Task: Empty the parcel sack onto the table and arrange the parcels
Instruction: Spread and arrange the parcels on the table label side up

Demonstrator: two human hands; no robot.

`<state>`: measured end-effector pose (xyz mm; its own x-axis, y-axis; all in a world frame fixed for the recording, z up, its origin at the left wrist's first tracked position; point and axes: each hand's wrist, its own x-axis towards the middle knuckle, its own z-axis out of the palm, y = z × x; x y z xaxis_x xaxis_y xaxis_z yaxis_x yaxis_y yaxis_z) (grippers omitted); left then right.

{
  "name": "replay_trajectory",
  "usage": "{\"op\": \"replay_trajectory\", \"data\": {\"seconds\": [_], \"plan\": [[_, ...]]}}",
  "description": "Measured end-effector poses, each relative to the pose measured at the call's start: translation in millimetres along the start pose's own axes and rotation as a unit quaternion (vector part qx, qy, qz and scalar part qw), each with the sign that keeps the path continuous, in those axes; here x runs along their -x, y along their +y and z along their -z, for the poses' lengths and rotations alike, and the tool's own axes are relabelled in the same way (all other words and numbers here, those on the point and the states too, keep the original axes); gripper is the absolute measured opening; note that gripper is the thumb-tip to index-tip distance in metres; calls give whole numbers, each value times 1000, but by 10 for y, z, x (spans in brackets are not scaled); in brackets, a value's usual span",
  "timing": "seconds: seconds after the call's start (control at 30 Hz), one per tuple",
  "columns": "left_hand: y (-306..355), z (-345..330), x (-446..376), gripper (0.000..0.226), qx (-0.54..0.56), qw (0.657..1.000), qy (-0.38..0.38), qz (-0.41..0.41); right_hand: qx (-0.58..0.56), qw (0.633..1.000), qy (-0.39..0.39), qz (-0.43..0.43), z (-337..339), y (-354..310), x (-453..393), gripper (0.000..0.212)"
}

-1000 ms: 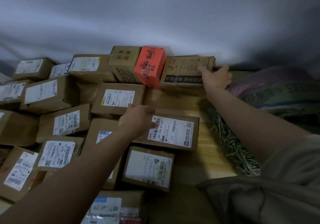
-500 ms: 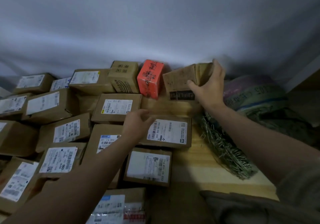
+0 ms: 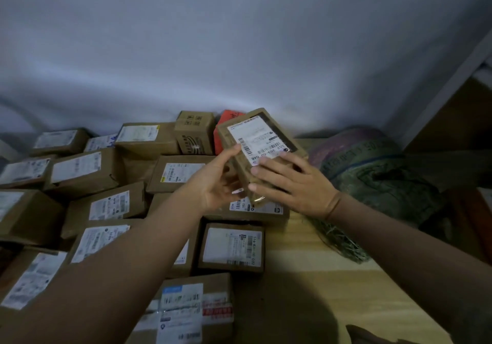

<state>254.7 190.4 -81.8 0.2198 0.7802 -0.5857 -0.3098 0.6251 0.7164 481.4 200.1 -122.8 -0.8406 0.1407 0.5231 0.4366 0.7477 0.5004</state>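
I hold a brown cardboard parcel [image 3: 259, 141] tilted in the air above the table, its white barcode label facing me. My right hand [image 3: 290, 181] grips its near end, fingers curled over the top. My left hand [image 3: 217, 181] holds it from the left, thumb on the label's edge and palm under the box. Several labelled brown parcels [image 3: 231, 246] lie packed over the left half of the wooden table [image 3: 300, 264]. The woven parcel sack [image 3: 372, 173] lies crumpled at the table's right side.
A red box [image 3: 226, 120] and a printed carton [image 3: 195, 133] stand at the back against the grey wall. The sack's frayed mouth [image 3: 343, 242] spreads over the table's right edge. Bare wood shows at the near right.
The right hand lifted the brown parcel from the back of the table and turned it label up. The left hand left the flat parcels and rose to take hold of it.
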Motion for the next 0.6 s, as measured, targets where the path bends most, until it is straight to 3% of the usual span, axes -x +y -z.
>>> {"op": "replay_trajectory", "data": {"seconds": [0.07, 0.13, 0.17, 0.23, 0.27, 0.3, 0.33, 0.4, 0.47, 0.6], "plan": [[-24, 36, 76, 55, 13, 999, 24, -29, -51, 992, -32, -109, 102, -48, -40, 76], [-32, 87, 143, 40, 42, 996, 53, -51, -148, 933, -41, -326, 220, -113, -130, 89], [-32, 122, 157, 39, 52, 995, 59, -61, -228, 862, -44, -451, 285, -133, -199, 93], [-34, 154, 191, 43, 59, 994, 56, -75, -434, 641, -33, -632, 311, -139, -298, 95], [-35, 149, 204, 44, 64, 993, 52, -81, -528, 519, -30, -672, 300, -129, -329, 95], [-38, 131, 217, 44, 67, 993, 45, -87, -599, 420, -31, -681, 275, -118, -336, 93], [-40, 107, 232, 42, 66, 993, 34, -92, -643, 359, -37, -675, 244, -111, -328, 89], [-52, 70, 255, 44, 38, 995, 8, -90, -671, 319, -33, -669, 236, -104, -336, 69], [-78, 62, 266, 51, -38, 995, 13, -91, -645, 314, 12, -697, 200, -48, -339, 58], [-149, 111, 274, 43, -245, 950, 128, -142, -507, 317, 81, -798, 99, 174, -224, 56]]}}
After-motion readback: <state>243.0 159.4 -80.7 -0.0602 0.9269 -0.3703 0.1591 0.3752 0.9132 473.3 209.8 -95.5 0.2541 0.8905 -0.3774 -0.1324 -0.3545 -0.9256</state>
